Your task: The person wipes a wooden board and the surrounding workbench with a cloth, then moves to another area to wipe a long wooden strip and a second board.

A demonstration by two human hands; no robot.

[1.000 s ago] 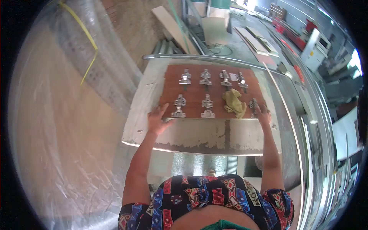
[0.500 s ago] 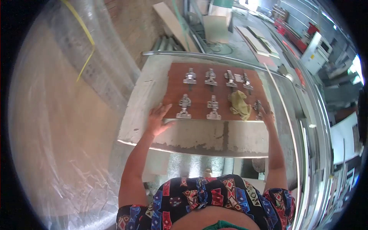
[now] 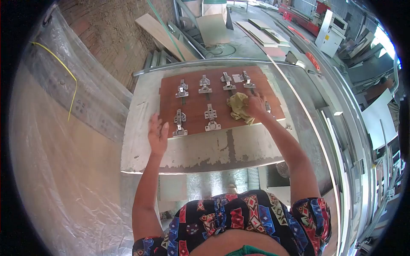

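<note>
A reddish-brown board [image 3: 194, 104] lies on the worn, pale worktop, with two rows of metal cabinet hinges on it. One hinge [image 3: 212, 118] sits near the middle of the front row, and another hinge [image 3: 180, 123] is to its left. My left hand [image 3: 158, 135] is open beside the board's front left corner, fingers apart and holding nothing. My right hand [image 3: 256, 106] is closed on the right side of a crumpled yellowish cloth [image 3: 239, 107]; its fingertips are partly hidden. Behind this hand, a front-row hinge [image 3: 267, 107] is partly covered.
The worktop [image 3: 143, 106] has a metal rail [image 3: 179, 65] along its far edge. A long thin strip [image 3: 305, 106] runs past its right side. Plastic sheeting [image 3: 72, 149] covers a large panel at left. Boards [image 3: 260, 34] and a white machine cabinet [image 3: 331, 36] stand farther back.
My right hand has moved from the board's front right corner inward to the cloth. My left hand has come off the board's left edge. The whole view has shifted.
</note>
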